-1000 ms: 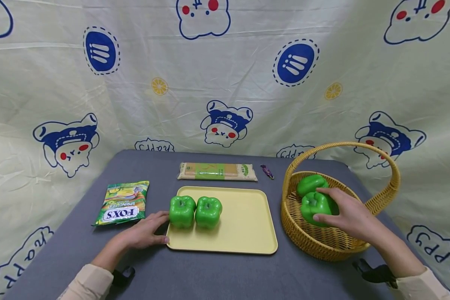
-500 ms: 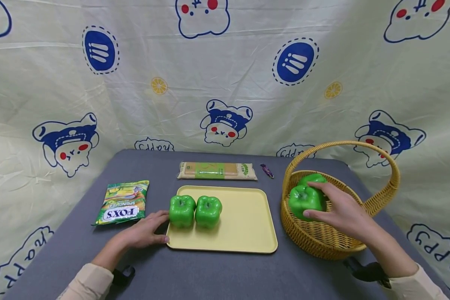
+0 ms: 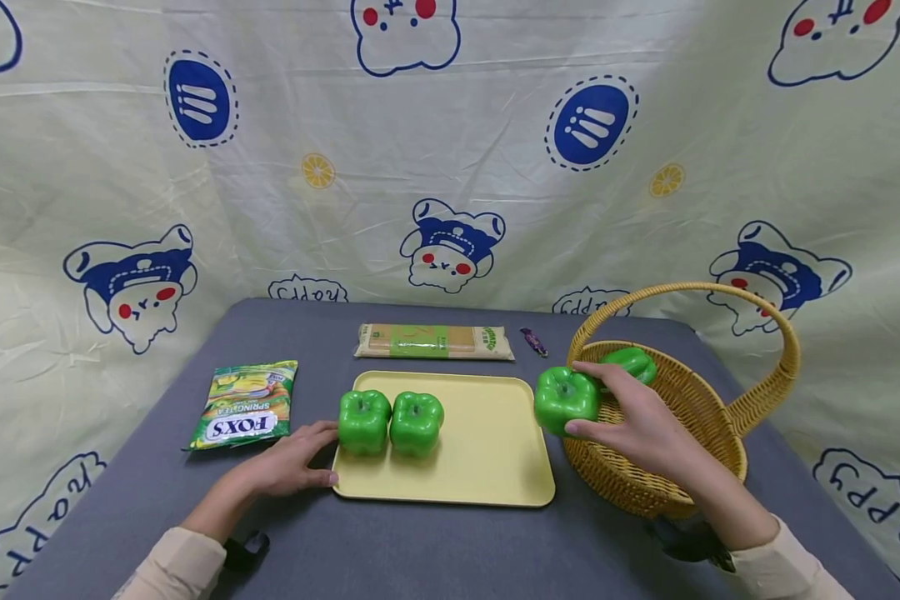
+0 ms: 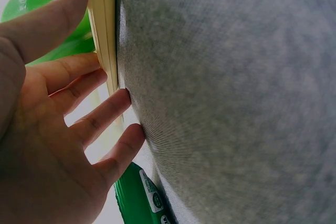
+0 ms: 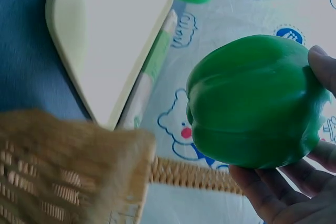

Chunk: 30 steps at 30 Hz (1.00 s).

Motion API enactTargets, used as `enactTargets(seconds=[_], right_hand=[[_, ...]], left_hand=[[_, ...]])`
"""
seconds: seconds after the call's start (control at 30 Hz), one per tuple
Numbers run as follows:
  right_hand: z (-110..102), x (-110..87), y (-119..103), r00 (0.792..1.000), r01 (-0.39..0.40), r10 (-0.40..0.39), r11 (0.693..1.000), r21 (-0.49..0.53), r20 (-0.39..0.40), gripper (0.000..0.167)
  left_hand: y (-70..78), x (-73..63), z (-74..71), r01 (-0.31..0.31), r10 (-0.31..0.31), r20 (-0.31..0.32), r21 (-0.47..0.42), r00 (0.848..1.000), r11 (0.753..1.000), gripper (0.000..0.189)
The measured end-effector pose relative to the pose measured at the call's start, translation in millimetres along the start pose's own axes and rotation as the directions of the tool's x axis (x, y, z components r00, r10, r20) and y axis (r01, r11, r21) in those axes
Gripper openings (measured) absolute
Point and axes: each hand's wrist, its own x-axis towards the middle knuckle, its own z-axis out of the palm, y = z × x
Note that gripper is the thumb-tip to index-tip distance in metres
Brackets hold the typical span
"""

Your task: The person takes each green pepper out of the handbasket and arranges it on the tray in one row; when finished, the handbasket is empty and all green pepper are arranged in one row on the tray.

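Observation:
My right hand [image 3: 637, 421] grips a green bell pepper [image 3: 566, 398] between thumb and fingers, over the left rim of the wicker basket [image 3: 630, 475]. In the right wrist view the held bell pepper [image 5: 252, 103] shows above the basket's edge. Another green pepper [image 3: 633, 363] lies inside the basket, partly hidden by my hand. With fingers fairly straight, my left hand [image 3: 292, 462] touches the left edge of the yellow tray [image 3: 487, 450]. Two green bell peppers [image 3: 364, 422] stand side by side on the tray's left part. The left wrist view shows fingertips [image 4: 118, 98] along the tray's side.
Left of the tray lies a green and yellow Fox's candy bag [image 3: 247, 404]. Behind the tray is a long noodle packet [image 3: 435, 342], with a small purple wrapped candy [image 3: 534, 342] to its right. The basket's tall handle [image 3: 787, 358] arches over it.
My right hand has lifted the bell pepper from inside the basket and carried it left to the tray's right edge. The left hand has stayed at the tray.

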Motion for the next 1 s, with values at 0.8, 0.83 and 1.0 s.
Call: enactTargets(seconds=[0.8,0.83,1.0], right_hand=[[67.0,22.3,-25.1,0.997,0.069,-0.077,0.979,0.191,0.03,0.071],[69.4,22.9,-25.2,0.997,0.068,-0.076,0.977,0.2,0.029,0.071],[82.0,26.5,-23.9,0.997,0.051,-0.063,0.974,0.222,0.046,0.071]], left_hand=[[2.5,-2.2,-1.3,-0.005,0.005,-0.004,0.002,1.0,1.0,0.07],[2.7,-2.2,-1.5,-0.005,0.005,-0.003,0.002,1.0,1.0,0.07],[3.0,-2.0,-2.4,-0.002,0.002,-0.001,0.001,1.0,1.0,0.07]])
